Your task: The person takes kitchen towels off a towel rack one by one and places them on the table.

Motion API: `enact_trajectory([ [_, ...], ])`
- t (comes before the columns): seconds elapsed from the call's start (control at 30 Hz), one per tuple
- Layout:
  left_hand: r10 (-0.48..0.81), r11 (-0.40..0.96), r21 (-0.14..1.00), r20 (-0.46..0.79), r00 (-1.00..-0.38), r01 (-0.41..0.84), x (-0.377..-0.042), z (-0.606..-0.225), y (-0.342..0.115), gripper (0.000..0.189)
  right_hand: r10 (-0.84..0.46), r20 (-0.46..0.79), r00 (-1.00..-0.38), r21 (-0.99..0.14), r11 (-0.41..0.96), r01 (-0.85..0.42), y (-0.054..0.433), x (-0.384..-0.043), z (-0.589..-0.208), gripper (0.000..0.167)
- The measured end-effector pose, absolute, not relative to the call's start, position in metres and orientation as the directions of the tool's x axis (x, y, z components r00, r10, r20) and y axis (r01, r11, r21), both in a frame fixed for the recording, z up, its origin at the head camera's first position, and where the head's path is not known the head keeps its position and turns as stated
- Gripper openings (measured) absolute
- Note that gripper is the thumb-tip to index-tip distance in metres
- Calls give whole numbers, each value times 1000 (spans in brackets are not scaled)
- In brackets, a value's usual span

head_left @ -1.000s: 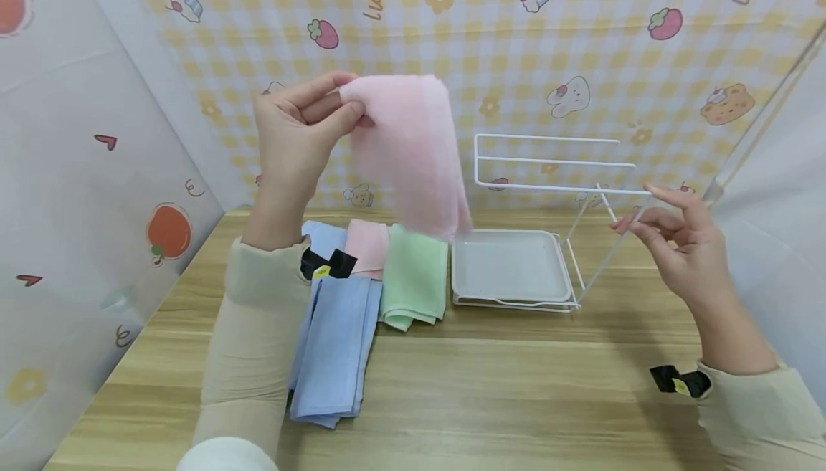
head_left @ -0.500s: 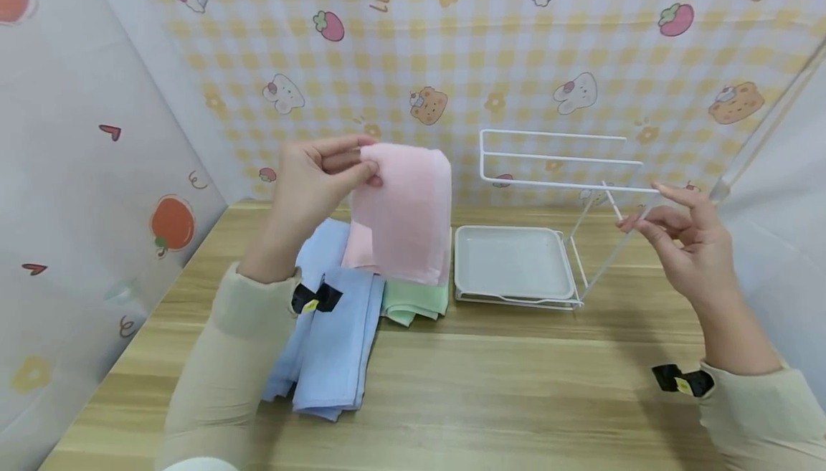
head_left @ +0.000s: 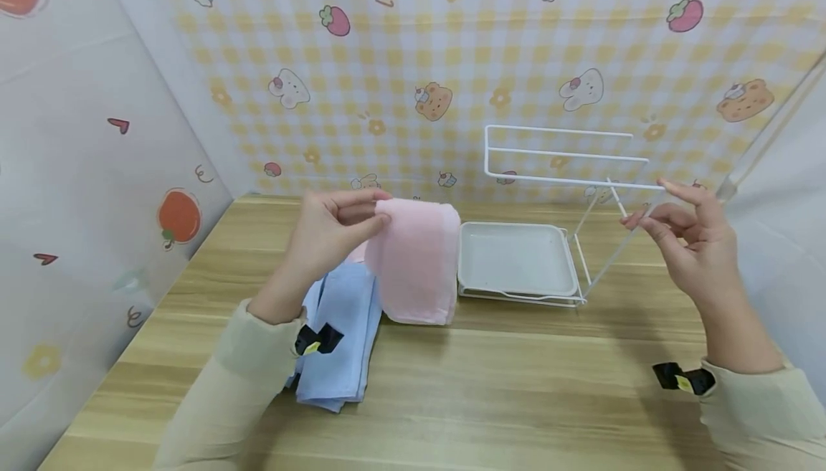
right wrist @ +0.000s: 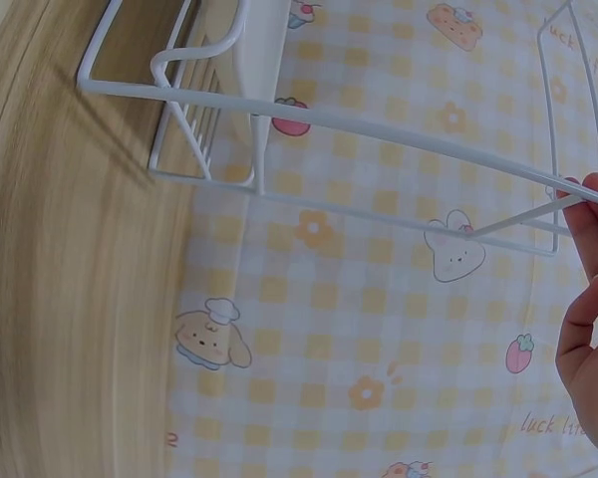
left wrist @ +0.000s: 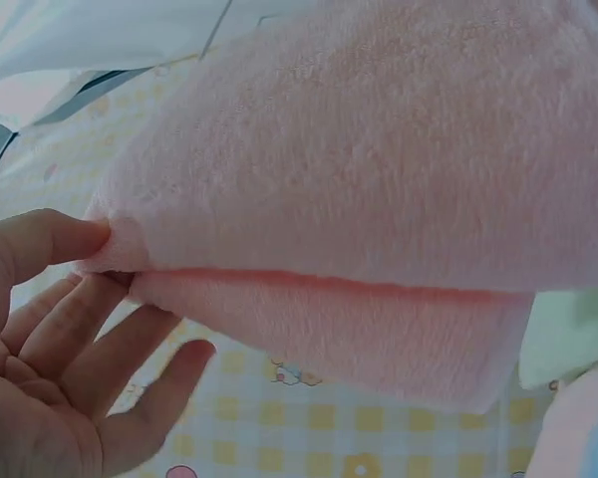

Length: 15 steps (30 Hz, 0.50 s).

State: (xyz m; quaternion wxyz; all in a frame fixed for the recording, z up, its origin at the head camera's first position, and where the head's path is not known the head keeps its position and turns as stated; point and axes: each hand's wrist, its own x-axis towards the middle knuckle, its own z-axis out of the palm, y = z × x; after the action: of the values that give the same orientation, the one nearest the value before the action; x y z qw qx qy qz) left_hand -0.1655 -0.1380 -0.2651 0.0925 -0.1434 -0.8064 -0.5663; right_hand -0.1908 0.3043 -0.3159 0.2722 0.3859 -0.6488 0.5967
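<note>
In the head view, my left hand [head_left: 323, 238] pinches the top left corner of a folded pink towel [head_left: 419, 263] between thumb and fingers. The towel hangs down left of the tray, hiding what lies behind it. From the left wrist view, its fold opens a little along the lower edge, with a green towel [left wrist: 568, 339] partly visible beyond. On the other side, my right hand [head_left: 700, 249] holds the upper right corner of a white wire rack [head_left: 568, 181]; thumb and fingertips are on its wire, also visible in the right wrist view.
Folded blue towels [head_left: 338, 335] lie on the wooden table [head_left: 516, 399] at the left, with a sliver of another pink towel behind them. A pale grey tray [head_left: 516, 259] sits in the rack's base. A patterned cloth backdrop [head_left: 387, 48] stands behind.
My left hand has lowered the pink towel from well above the table, over the green towel, which it now covers. The right hand keeps its hold on the rack.
</note>
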Motion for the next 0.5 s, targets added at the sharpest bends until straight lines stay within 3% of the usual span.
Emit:
enact_trajectory([
  [0.5, 227, 269, 917, 237, -945, 294, -134, -284, -137, 26, -152, 825, -544, -556, -48, -830, 300, -190, -315, 40],
])
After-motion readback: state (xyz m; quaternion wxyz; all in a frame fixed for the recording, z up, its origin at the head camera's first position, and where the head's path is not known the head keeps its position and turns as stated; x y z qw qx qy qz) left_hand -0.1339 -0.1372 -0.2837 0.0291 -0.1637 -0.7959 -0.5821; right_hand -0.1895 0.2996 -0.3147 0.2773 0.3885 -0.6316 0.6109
